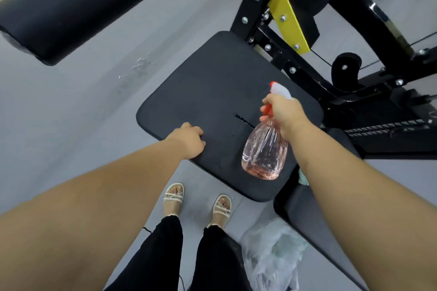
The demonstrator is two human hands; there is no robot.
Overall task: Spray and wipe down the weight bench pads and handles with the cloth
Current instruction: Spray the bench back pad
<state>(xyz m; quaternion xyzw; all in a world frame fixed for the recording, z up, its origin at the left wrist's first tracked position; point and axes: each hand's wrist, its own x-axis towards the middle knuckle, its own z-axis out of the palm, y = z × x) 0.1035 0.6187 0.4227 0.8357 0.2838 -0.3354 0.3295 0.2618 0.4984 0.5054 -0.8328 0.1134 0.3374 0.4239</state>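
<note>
A pale grey gym floor (71, 106) runs under a black and yellow weight machine (290, 14), with a few wet drops glinting on the floor just left of the seat pad (208, 82). The pad is a broad black cushion, and a dark wet streak (242, 119) lies on it near the middle. A second black roller pad (78, 4) hangs at upper left, well apart from the seat.

The right hand (283, 113) is closed around the neck of a pink-tinted spray bottle (264, 149), a finger curled on the red trigger, the white nozzle aimed up the pad. The bottle hangs above the pad's near right part and looks about a quarter full. The left hand (189, 140) rests on the pad's near left edge, fingers curled under; I cannot tell whether it holds anything. A bit of pale green fabric (302, 177), possibly the cloth, peeks out beside the right forearm between the seat and a second pad (314, 224). A crumpled clear plastic bag (272, 255) lies on the floor by the sandalled feet.

The likely trouble from here is overspray: the nozzle points toward the frame bolts and cable, and mist drifting past the pad would wet the floor further, making it slippery underfoot. Liquid left pooled may also run off before wiping.
</note>
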